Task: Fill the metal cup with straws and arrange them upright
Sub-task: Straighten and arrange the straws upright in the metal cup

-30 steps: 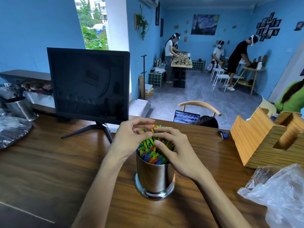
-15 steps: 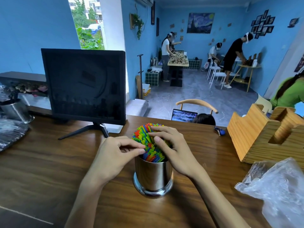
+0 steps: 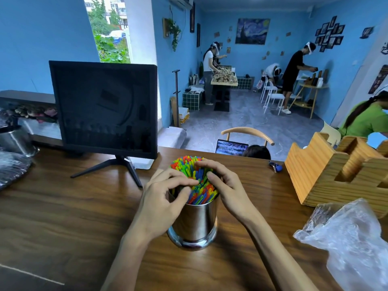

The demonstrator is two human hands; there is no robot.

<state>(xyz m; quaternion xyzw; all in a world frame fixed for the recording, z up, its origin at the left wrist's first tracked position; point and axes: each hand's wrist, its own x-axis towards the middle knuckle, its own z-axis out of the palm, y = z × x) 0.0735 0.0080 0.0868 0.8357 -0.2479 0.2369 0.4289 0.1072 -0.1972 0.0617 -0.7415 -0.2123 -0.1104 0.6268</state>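
A shiny metal cup (image 3: 194, 223) stands on the wooden table (image 3: 63, 217), packed with several colourful straws (image 3: 188, 163) whose tops fan out and lean away from me. My left hand (image 3: 162, 199) is at the cup's left rim, its fingers curled over the straws' near side and its thumb low against them. My right hand (image 3: 228, 191) holds the bundle from the right, with curled fingertips on the straw tops. Both hands hide part of the bundle.
A black monitor (image 3: 102, 108) on a stand sits behind and left of the cup. A wooden holder (image 3: 340, 175) and a crumpled plastic bag (image 3: 352, 238) lie to the right. Another metal cup (image 3: 14, 140) stands far left. Keys (image 3: 275, 166) lie near the table's far edge.
My left hand has come round from the far left of the bundle to its near left side, fingers now across the straws. My right hand stays on the right side.
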